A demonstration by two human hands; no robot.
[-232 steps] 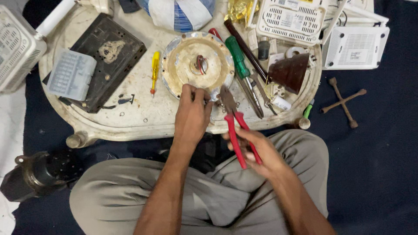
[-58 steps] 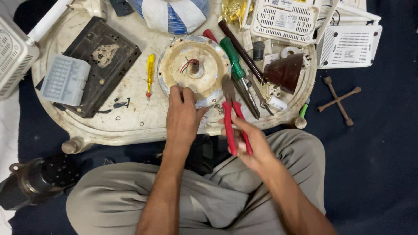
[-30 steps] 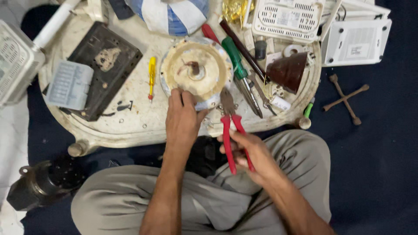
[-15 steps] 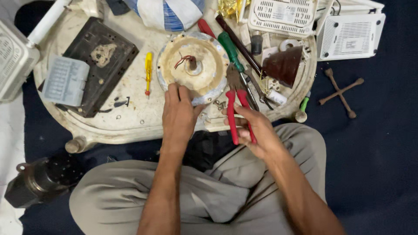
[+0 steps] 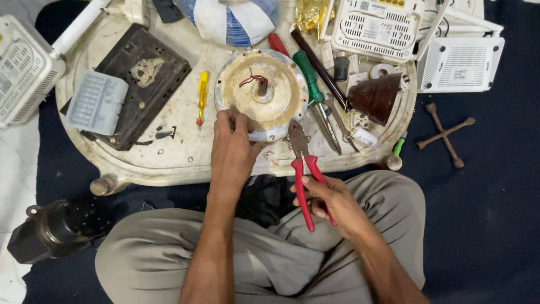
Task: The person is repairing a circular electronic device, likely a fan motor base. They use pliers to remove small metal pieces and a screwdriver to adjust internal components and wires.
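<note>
Now, against half a second back, the right hand point(image 5: 332, 200) sits lower and the pliers point(image 5: 304, 171) have drawn back from the round motor housing point(image 5: 261, 93); the jaws that stood beside the housing's right edge lie just off its lower right rim. Left hand point(image 5: 233, 149) unchanged: fingers pressed on the housing's near edge, gripping it. Housing rests flat at the middle of the round white bench point(image 5: 169, 152), shaft stub and red wires pointing up at the camera. Right hand grasps the red handles; the pliers' long axis runs near-vertical in view, nose toward the housing, handles toward the lap. Right of the housing, a green screwdriver point(image 5: 309, 79) lies diagonally.
</note>
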